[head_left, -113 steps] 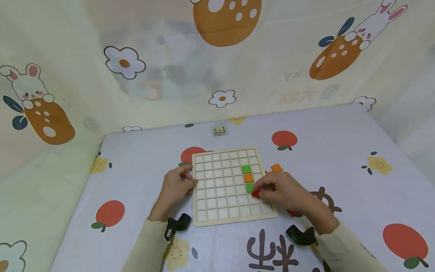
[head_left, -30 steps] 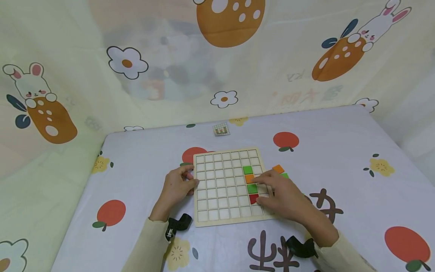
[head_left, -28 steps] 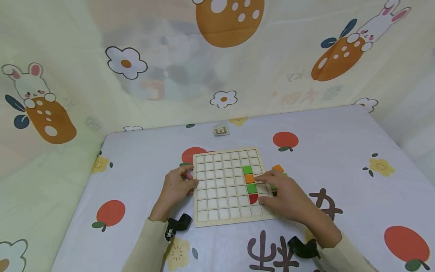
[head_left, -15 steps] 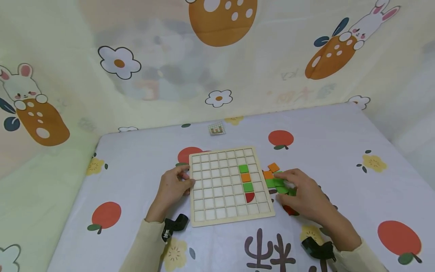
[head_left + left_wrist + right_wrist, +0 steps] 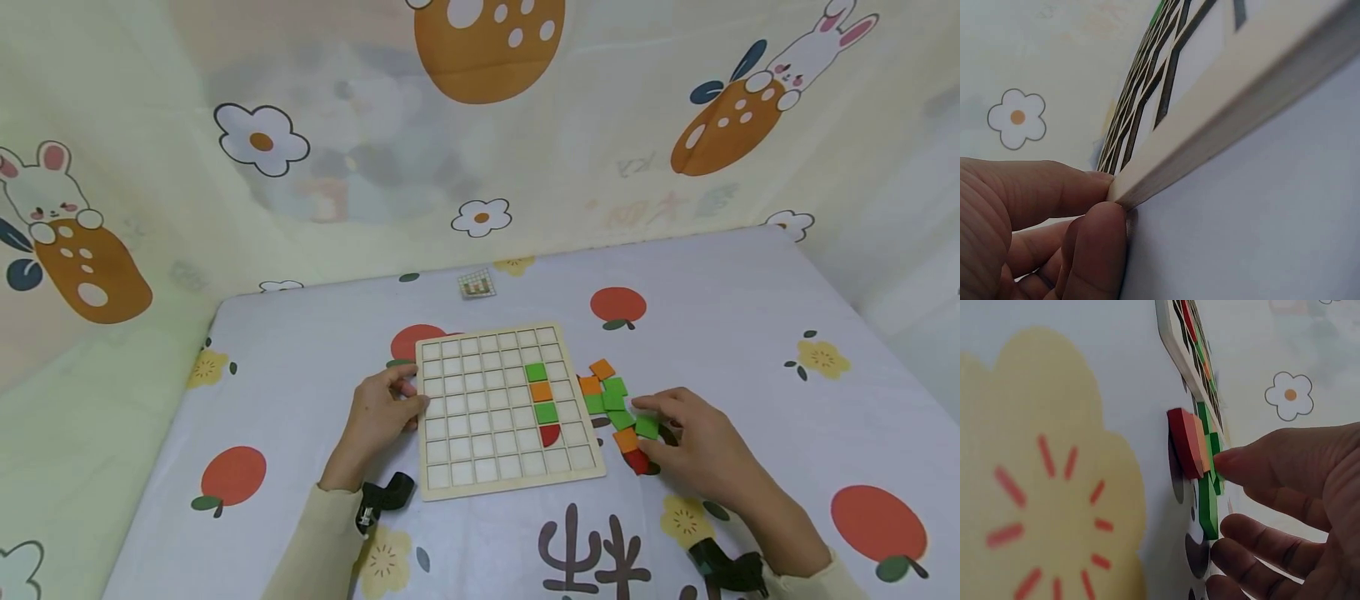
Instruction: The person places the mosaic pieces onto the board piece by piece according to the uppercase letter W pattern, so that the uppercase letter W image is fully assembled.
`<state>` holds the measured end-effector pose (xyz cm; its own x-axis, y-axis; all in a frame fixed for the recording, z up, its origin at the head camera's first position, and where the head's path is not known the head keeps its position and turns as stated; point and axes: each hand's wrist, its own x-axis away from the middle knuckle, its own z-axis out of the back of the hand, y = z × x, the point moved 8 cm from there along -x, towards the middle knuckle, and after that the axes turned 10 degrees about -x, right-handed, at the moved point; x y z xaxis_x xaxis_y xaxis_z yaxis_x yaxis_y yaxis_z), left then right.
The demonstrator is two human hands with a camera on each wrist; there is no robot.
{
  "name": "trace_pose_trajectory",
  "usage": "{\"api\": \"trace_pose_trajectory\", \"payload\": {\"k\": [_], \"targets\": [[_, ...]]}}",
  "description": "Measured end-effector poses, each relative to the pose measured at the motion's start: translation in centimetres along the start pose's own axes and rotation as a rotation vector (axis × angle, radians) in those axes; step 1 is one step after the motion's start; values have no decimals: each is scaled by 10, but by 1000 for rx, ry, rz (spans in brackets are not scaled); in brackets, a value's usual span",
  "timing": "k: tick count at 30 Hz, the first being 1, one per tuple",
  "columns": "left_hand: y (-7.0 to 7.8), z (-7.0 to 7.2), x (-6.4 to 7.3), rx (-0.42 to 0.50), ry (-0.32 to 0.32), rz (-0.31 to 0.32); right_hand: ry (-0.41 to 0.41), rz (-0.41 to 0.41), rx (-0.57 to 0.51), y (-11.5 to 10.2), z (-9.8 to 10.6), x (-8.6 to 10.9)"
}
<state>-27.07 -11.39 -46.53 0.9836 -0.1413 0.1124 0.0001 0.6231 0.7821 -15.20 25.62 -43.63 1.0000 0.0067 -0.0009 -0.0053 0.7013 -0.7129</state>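
In the head view, a square wooden grid board (image 5: 498,484) lies on the cloth. One column bears two green tiles, an orange tile (image 5: 541,392) and a red rounded tile (image 5: 550,434). My left hand (image 5: 377,421) holds the board's left edge, thumb and fingers against the rim in the left wrist view. To the right of the board, my right hand (image 5: 708,446) is at the loose tile pile. Its thumb and index finger are spread on either side of a green tile (image 5: 647,427); the right wrist view shows the thumb (image 5: 1235,461) close to the tiles, contact unclear.
Loose green, orange and red tiles (image 5: 617,404) lie partly overlapping beside the board's right edge. A small patterned card (image 5: 477,284) lies behind the board. The printed cloth (image 5: 750,325) meets a hanging curtain (image 5: 375,225) at the back.
The red rounded tile, earlier pinched in my right hand, now lies in a board cell below the green tile. That hand has moved right to the loose tiles. My left hand stays at the edge.
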Motion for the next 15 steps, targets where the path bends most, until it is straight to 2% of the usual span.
{"api": "trace_pose_trajectory", "payload": {"k": [7, 15], "targets": [[-1, -2, -1, -1, -1, -5, -10, -49, 21, 9, 2, -2], [-2, -1, -1, -4, 2, 2, -7, -53, 48, 10, 1, -6]]}}
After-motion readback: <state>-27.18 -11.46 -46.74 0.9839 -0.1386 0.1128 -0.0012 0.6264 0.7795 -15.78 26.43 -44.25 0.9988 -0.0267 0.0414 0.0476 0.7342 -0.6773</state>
